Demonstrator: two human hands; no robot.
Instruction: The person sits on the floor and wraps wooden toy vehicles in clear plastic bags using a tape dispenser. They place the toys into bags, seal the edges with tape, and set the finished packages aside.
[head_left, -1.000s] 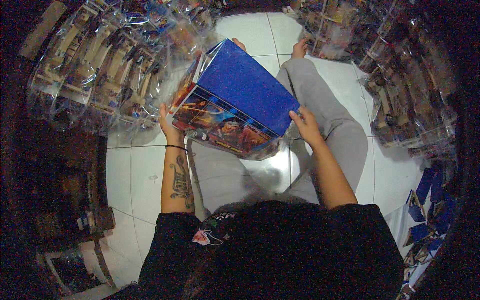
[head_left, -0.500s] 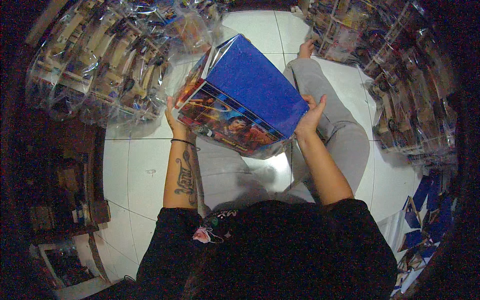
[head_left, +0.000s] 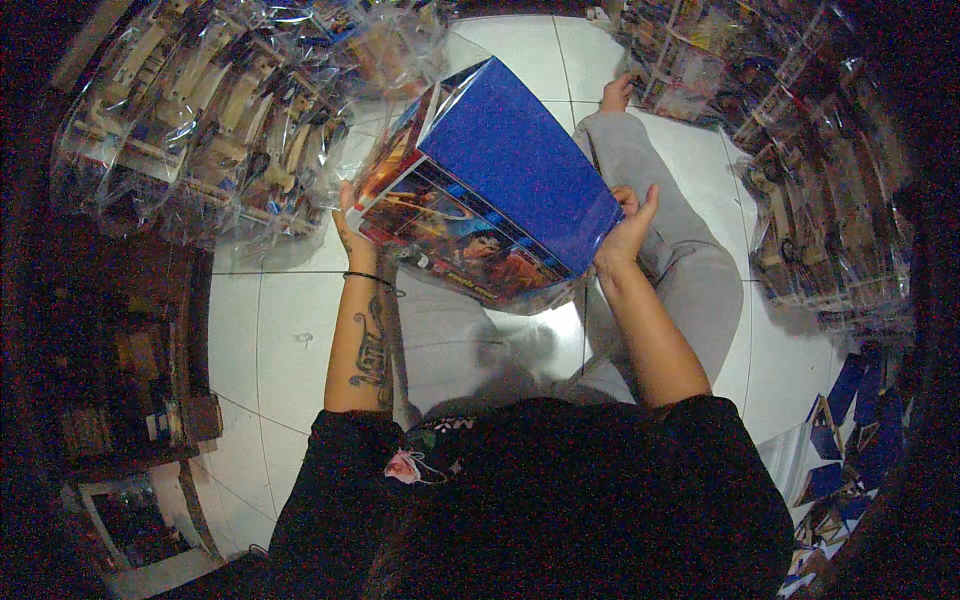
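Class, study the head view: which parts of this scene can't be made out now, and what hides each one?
All in the head view:
Underside of the blue-topped box: turned away from the camera.
Most fingers of the left hand: behind the box.
Some fingers of the right hand: behind the box's right end.
Contents of the wrapped bundles: glare on clear plastic, grainy picture.
Outer blue pieces: lost in the dark rim.
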